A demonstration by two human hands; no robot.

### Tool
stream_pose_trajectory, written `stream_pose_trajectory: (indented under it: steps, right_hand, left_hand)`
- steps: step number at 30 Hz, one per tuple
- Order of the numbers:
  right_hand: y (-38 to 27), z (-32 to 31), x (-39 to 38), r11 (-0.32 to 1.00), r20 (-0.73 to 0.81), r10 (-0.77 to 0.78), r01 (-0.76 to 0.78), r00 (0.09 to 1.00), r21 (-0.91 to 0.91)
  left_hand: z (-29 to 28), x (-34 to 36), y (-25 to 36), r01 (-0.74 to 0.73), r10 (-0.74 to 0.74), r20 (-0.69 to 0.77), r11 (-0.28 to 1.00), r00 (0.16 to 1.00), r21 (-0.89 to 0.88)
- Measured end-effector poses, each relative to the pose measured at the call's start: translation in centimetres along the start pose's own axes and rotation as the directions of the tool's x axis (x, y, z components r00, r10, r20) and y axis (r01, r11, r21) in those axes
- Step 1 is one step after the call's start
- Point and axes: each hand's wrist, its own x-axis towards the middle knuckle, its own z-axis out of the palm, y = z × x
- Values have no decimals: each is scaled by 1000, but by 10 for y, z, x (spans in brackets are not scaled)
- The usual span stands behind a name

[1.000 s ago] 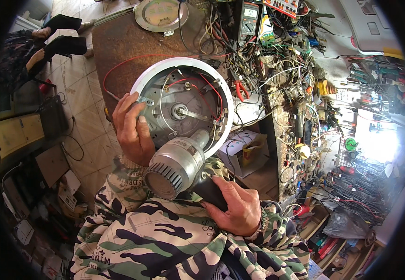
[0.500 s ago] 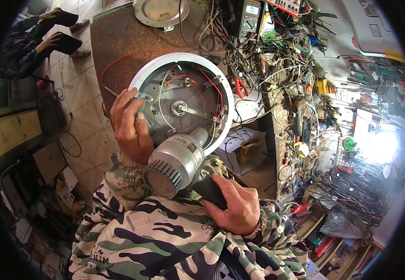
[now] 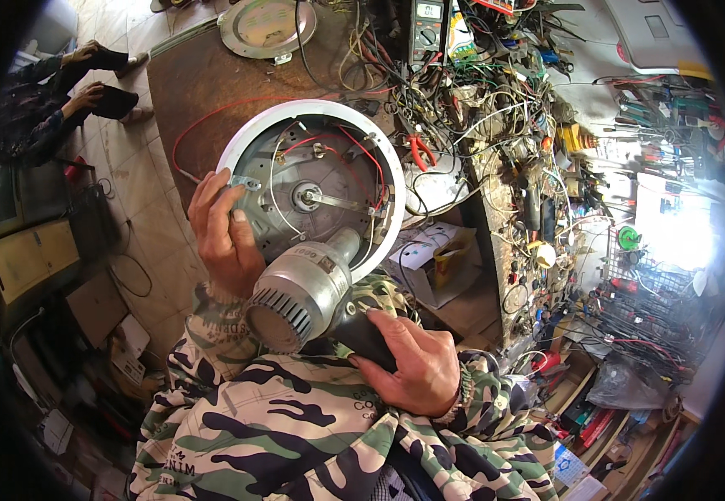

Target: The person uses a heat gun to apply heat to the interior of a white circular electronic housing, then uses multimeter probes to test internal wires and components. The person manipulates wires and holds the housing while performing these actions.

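Half-open, left hand (image 3: pixel 227 238) touches housing (image 3: pixel 396 188) — right hand (image 3: pixel 416 367) (curled) grips heat gun (image 3: pixel 305 282).

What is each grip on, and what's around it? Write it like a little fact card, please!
Left grip: at the left rim of a round metal shell
Right grip: around the black handle of a heat gun
Table: brown
On table: round metal plate
Right of shell: red-handled pliers
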Motion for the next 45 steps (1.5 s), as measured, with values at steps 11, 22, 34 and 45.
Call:
stream_pose_trajectory:
  steps: [11,22,34,45]
  right_hand:
    - [3,0,-4,1000,-37,12,-11,999,11]
    - [3,1,-3,1000,-31,18,-17,999,8]
    - [3,-3,1,1000,0,-7,7,1000,8]
    - [3,-4,1,1000,1,2,-2,1000,16]
  left_hand:
    - [1,0,3,19,-19,1,1000,1000,0]
    - [-2,0,3,8,-9,11,1000,1000,6]
    - [-3,3,4,6,-6,-7,1000,1000,10]
    - [-3,4,9,28,-28,9,1000,1000,-9]
